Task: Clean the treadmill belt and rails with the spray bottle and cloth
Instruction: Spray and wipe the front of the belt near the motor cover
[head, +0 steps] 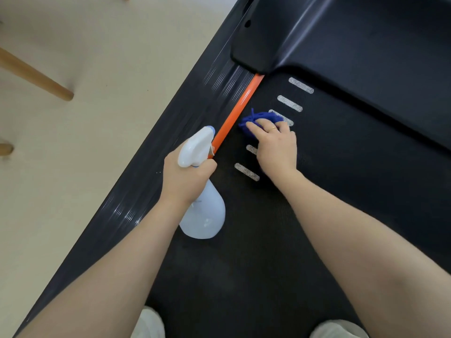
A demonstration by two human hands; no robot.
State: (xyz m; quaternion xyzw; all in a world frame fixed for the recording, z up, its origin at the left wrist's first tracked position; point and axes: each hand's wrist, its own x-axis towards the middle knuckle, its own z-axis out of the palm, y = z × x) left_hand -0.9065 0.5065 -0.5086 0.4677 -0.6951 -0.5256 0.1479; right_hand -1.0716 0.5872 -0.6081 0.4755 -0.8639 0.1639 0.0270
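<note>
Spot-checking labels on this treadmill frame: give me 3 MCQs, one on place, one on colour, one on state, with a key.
1. Where is the cloth?
A. on the floor
B. on the belt beside the orange strip
C. on the motor cover

2. What colour is the cloth?
A. blue
B. white
C. orange

3. What is the left hand doing?
A. lying flat on the rail
B. hanging idle
C. gripping the spray bottle

Key: B, it lies on the belt under the right hand, by the strip; A, its fibres are blue; C, the fingers wrap the bottle's neck.
</note>
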